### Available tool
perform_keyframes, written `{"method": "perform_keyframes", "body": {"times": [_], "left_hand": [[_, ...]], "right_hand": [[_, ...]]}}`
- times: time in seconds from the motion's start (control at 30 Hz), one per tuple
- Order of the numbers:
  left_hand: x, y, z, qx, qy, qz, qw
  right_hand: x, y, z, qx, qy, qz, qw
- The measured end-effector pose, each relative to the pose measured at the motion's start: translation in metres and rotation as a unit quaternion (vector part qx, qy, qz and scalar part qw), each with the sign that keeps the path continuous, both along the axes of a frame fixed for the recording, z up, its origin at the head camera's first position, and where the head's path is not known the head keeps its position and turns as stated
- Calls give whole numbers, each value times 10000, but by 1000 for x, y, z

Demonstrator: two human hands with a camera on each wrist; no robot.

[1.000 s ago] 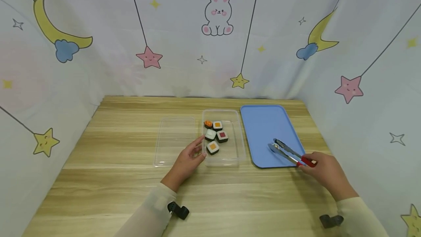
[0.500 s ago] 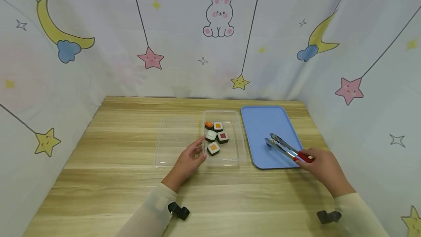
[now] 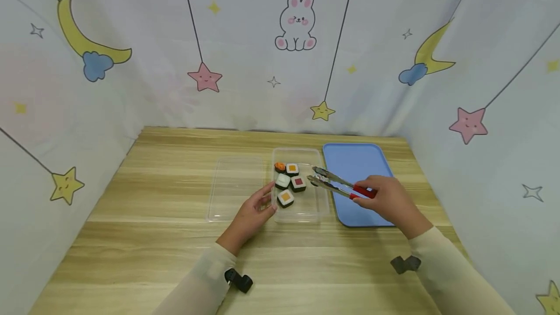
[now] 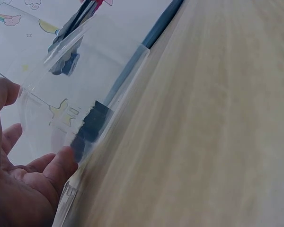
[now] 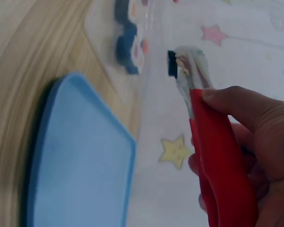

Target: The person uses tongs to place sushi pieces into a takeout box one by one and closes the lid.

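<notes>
In the head view my left hand (image 3: 250, 217) rests its fingertips against the left wall of a clear plastic container (image 3: 308, 208). Thumb and finger touch that wall in the left wrist view. Several sushi pieces (image 3: 298, 183) sit in the container's left half, with dark sides and white, yellow, red or orange tops. My right hand (image 3: 389, 203) grips metal tongs by their red handles (image 5: 222, 161). Between the tongs' tips is one more sushi piece (image 5: 173, 64), dark on one side, held over the container's right side. The tongs partly hide it.
Right of the container lies a blue tray (image 3: 358, 159), close to its wall. A flat clear plastic lid (image 3: 236, 183) lies to the left on the wooden table (image 3: 175, 256). Patterned cloth (image 3: 245, 52) hangs behind and at both sides.
My right hand has carried the tongs and the sushi piece leftward, from above the blue tray to the container's right side. My left hand has stayed at the container.
</notes>
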State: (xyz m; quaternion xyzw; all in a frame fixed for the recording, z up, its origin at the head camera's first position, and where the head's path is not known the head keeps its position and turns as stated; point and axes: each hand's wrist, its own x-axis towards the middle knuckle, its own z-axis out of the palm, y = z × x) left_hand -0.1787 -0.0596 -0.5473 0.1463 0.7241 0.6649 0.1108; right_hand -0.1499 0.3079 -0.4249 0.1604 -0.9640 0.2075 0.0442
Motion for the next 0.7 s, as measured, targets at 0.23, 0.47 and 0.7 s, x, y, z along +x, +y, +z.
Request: {"method": "perform_keyframes", "body": {"times": [0.23,0.47,0.7], "left_hand": [[0,0,0,-37,57,2,10000],[1,0,-1,-75,50,31,10000],[0,-1,0,-39,29,33,10000]], "right_hand": [[-18,-33,6,461,-598,449,9961],[-27,-46,11,1146,-440,930,9881],[-27,-41,15,820,-463,616,9936]]}}
